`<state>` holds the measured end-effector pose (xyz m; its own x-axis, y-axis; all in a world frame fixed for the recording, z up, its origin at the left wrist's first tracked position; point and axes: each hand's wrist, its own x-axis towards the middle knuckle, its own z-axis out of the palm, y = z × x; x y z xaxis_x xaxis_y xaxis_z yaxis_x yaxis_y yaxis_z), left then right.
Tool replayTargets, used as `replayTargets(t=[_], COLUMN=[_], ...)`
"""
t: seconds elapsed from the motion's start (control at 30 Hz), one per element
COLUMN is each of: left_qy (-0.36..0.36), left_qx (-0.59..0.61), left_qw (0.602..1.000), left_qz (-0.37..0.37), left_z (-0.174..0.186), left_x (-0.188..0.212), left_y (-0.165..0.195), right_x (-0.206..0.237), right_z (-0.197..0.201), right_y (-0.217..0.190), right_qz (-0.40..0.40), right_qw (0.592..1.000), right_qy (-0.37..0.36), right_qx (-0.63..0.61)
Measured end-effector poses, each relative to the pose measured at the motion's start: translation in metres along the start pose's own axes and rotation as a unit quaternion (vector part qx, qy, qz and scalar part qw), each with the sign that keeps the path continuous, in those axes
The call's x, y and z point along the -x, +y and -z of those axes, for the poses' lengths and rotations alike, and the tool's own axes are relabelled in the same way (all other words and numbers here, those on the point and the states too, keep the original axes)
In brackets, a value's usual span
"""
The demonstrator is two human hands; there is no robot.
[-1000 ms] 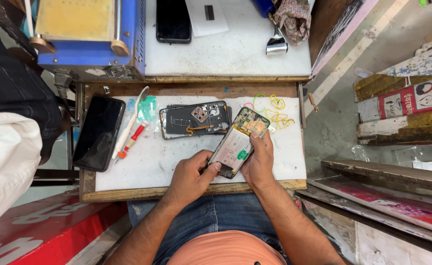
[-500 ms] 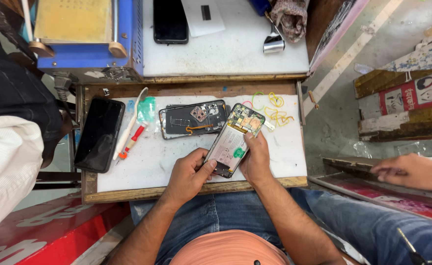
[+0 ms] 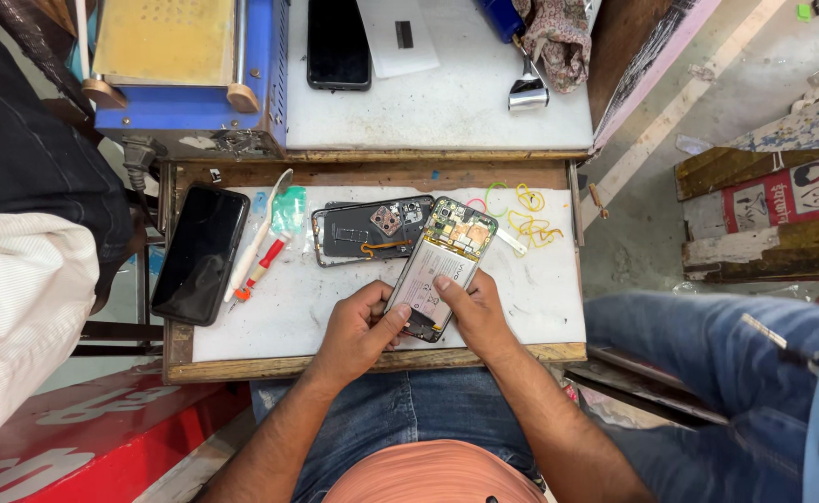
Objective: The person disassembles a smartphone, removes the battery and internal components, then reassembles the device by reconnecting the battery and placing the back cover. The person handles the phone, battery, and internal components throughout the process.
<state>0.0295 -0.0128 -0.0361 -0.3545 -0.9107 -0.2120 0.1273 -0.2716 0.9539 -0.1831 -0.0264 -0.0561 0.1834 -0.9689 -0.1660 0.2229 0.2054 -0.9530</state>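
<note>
While hands hold opened phone [image 3: 442, 265], back cover [image 3: 367, 229] adjoins

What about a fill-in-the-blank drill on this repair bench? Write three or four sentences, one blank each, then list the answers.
1. Both hands, left and right, hold an opened ____ with its battery showing.
2. The red-handled tool lies between the dark phone and the back ____.
3. The loose rubber bands are mostly ____ in colour.
4. The board under the parts is ____.

Answers: phone; cover; yellow; white
</note>
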Motion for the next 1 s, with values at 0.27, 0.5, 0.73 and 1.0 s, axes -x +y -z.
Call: replayTargets(t=[0.27,0.5,0.73,1.0], left_qy=[0.01,0.193,0.228,0.235], left_qx=[0.055,-0.192,-0.551,-0.384], left_qw=[0.998,0.958,0.746,0.862], left_qz=[-0.002,-0.094,-0.297,-0.234], left_z=[0.004,-0.018,-0.054,-0.026], left_x=[0.001,0.007,0.015,0.003], left_y=[-0.001,0.036,0.061,0.045], right_x=[-0.002,-0.005,-0.008,-0.002], right_z=[0.001,-0.006,-0.001,-0.011], right_y=[-0.001,-0.005,0.002,-0.012], right_qz=[0.009,0.025,0.01,0.101], right_qw=[0.994,0.996,0.998,0.991], right_qy=[-0.021,0.014,0.035,-0.07], right_qx=[0.103,0.079,0.057,-0.045])
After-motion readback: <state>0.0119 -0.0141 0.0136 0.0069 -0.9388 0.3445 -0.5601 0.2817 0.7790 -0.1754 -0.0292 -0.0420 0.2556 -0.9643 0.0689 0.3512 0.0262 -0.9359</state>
